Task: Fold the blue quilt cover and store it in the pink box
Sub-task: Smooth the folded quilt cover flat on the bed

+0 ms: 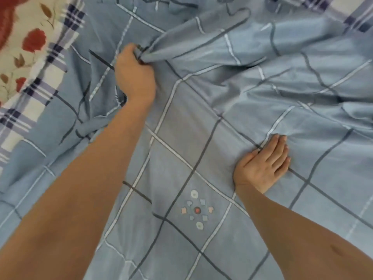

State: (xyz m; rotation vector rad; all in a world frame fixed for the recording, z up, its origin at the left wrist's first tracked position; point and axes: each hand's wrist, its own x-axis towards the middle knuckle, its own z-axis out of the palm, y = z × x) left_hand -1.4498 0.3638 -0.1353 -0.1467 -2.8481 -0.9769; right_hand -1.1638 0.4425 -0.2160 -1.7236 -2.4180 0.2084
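No words, numbers, labels or brand marks can be read anywhere. The one sign-like mark is a small emblem point(197, 210) printed on the quilt cover point(201, 138): a ring of little pale shapes around a red dot. It carries no letters.

Blue quilt cover point(201, 138) — white and dark checks.

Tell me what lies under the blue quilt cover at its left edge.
Under the blue quilt cover a plaid sheet shows at the left edge, with a red-flowered fabric beyond it. How far either runs beneath the cover is hidden.
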